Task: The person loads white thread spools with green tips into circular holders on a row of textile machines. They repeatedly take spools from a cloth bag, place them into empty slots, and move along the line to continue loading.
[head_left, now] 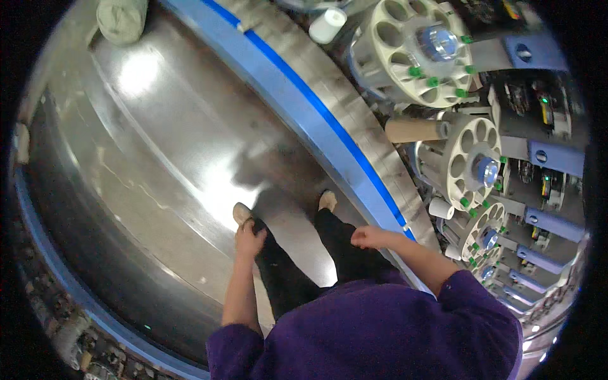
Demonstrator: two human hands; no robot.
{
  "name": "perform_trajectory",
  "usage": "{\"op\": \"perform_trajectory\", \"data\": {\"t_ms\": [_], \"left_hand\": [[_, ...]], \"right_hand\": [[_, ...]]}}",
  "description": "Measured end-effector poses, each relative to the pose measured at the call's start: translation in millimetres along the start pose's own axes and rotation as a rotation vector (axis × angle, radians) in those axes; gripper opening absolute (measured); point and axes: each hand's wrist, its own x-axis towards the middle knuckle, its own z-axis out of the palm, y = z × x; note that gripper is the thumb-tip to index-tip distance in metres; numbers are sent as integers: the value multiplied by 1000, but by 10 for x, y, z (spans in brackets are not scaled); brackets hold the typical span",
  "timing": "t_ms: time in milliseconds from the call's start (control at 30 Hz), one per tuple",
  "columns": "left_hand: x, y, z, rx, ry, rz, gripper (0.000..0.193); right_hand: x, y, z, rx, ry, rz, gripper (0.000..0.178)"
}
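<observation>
In the head view, three cream holders stood along your right: a far holder (403, 44), a middle holder (458, 187) and a third holder (467, 244) nearer you. Their round faces were ringed with circular pockets, dark inside, around a clear and blue hub (487, 171), and small green pieces (432, 82) sat near the rims. A tan cone (415, 130) lay between the far and middle ones. A white cone (328, 25) stood at the far side, and a white tube (441, 208) sat beside the middle holder. Any lettering on the blue panels (537, 52) was too small to read.

Your left hand (250, 239) hung over your left trouser leg, its thumb apart from the partly curled fingers. Your right hand (367, 237) was loosely curled above the right leg; you could not tell whether its fingertips met. It was nearest the long blue rail (297, 107), which ran from far left to near right, topped by a glossy brighter strip.

The grey floor (171, 133) gleamed under your pale shoes (327, 201). A rounded, pale wrapped bundle (122, 19) stood at the far left.
</observation>
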Motion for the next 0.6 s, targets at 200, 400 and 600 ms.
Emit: {"op": "perform_trajectory", "data": {"t_ms": [200, 400, 600], "left_hand": [[-860, -271, 939, -521, 216, -170, 51], [-977, -66, 1199, -606, 285, -333, 49], [-972, 9, 1137, -475, 304, -324, 53]], "right_hand": [[1263, 1065, -926, -359, 464, -15, 25], [2335, 1765, -2291, -847, 594, 405, 37], [2778, 1886, -3089, -1406, 1042, 242, 36]]}}
